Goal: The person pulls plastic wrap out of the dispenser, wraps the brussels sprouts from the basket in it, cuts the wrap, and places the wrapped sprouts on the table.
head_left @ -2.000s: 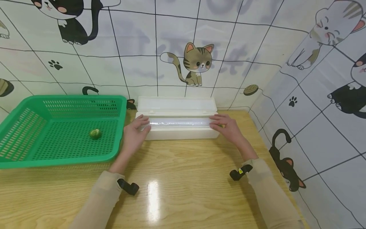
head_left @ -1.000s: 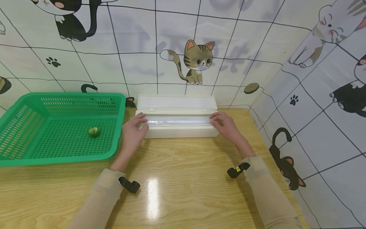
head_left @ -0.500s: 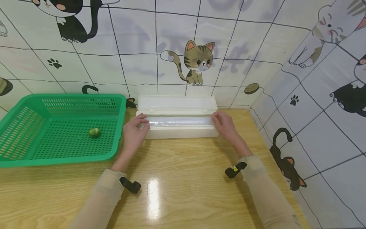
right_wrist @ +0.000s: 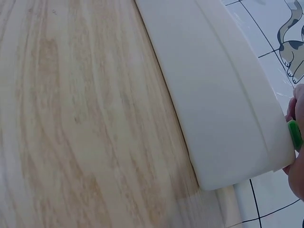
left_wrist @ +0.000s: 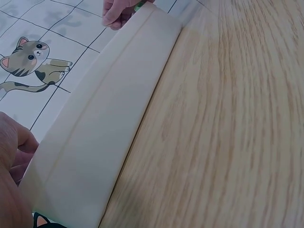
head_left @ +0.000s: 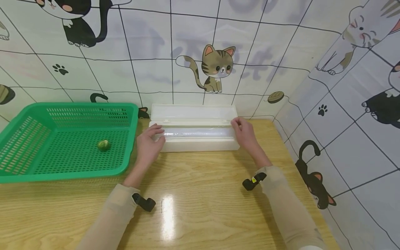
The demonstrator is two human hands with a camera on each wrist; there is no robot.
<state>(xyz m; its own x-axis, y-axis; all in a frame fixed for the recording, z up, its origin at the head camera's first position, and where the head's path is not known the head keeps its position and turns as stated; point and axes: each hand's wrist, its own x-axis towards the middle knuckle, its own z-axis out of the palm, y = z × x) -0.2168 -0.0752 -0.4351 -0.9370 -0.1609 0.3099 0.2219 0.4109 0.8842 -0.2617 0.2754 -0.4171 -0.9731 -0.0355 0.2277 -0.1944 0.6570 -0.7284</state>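
Observation:
A long white cling film box (head_left: 200,144) stands against the wall with its lid (head_left: 193,111) raised. Inside lies a roll of clear cling film (head_left: 200,132). At the box's left end my left hand (head_left: 149,144) rests its fingers on the film, thumb near the front rim. My right hand (head_left: 245,133) is at the right end, its fingers curled together. In the right wrist view a small green plastic piece (right_wrist: 295,134) sits between those fingers, at the box's end. My hand hides it in the head view.
A green plastic basket (head_left: 125,169) stands to the left, with a small round green-brown thing (head_left: 103,145) in it. The wooden table (head_left: 200,194) ends at a cat-print wall covering (head_left: 150,76) behind and on the right.
My right hand's fingers have gone from lying on the film to curling together, and the hand has shifted slightly back along the box's right end. The left hand has hardly moved.

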